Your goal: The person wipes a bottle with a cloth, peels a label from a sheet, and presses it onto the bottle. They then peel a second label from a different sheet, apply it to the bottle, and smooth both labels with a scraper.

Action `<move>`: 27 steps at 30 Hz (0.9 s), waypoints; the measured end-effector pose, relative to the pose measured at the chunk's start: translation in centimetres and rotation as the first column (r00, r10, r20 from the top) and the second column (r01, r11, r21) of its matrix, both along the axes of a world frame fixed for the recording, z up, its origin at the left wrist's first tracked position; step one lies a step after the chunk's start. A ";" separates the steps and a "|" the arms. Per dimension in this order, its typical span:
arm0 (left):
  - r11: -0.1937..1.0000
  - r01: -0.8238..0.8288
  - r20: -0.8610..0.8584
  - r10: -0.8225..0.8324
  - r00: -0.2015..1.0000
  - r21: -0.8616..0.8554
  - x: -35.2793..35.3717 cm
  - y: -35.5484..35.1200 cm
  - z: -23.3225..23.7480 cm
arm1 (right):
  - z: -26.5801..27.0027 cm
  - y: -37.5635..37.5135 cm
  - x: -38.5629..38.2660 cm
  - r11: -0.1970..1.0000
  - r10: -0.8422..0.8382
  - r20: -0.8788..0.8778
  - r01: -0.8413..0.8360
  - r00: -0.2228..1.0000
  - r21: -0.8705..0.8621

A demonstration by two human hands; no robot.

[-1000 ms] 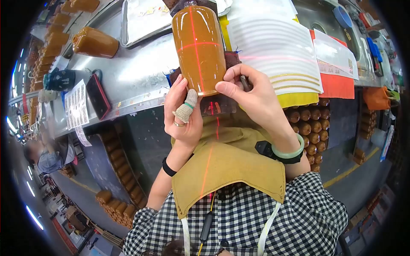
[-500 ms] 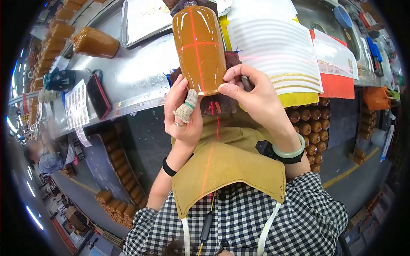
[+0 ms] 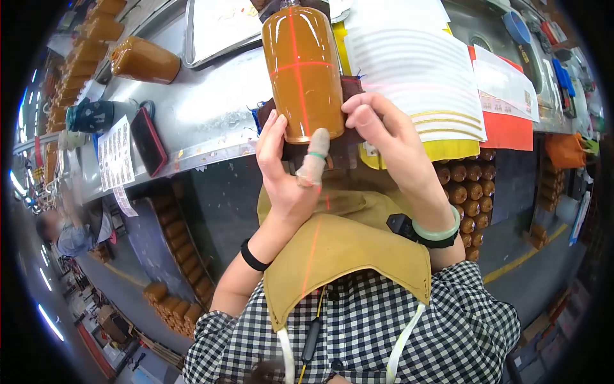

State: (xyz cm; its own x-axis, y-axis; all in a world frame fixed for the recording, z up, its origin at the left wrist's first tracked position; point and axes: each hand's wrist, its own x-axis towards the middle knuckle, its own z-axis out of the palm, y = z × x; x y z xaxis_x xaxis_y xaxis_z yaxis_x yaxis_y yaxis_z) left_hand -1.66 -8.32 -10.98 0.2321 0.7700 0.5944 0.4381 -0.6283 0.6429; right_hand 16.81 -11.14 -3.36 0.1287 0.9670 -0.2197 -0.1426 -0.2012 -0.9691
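Note:
A glossy amber-brown bottle (image 3: 302, 77) lies on a dark padded rest (image 3: 350, 86), base toward me, with red laser lines crossing it. My left hand (image 3: 288, 176) is at the base: its fingers lie along the left side, and its thumb, in a pale finger cover, presses the base rim. A thin gold band shows along that rim. My right hand (image 3: 395, 137) is at the bottle's lower right, fingertips at or very near the glass, thumb held apart from it. I see nothing in the right hand.
White sheets with gold strips (image 3: 444, 121) lie at right on yellow backing, beside a red sheet (image 3: 507, 131). Another amber bottle (image 3: 146, 60), a phone (image 3: 148, 142), a dark jar (image 3: 89, 117) and a metal-edged tray (image 3: 220, 29) are at left. Bottles are stacked below (image 3: 465, 198).
My left thumb has swung up and right onto the base rim. My right thumb has lifted off the rim, and the right hand has shifted slightly right. The bottle stays on its rest.

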 end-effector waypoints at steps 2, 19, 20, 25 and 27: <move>0.998 -0.022 -0.001 0.022 1.000 -0.058 0.5 -0.4 0.2 | 0.8 -0.3 -0.1 0.993 -0.104 -0.063 0.106 0.993 0.041; 0.982 0.027 -0.271 0.026 0.962 0.187 0.2 3.5 4.7 | -0.5 -0.8 -1.1 0.932 -0.362 0.630 0.249 0.687 0.264; 0.981 0.027 -0.262 0.025 0.965 0.194 -0.1 3.7 4.4 | -0.3 -1.0 -1.0 0.929 -0.368 0.635 0.248 0.680 0.273; 0.999 0.000 -0.154 -0.006 0.988 -0.035 -1.8 2.8 2.4 | 1.1 -1.0 -2.4 0.956 -0.230 0.502 0.097 0.833 0.277; 0.998 0.032 -0.211 -0.042 0.977 -0.051 -2.8 2.9 1.5 | -0.3 0.5 -0.1 0.916 -0.340 0.578 0.123 0.742 0.382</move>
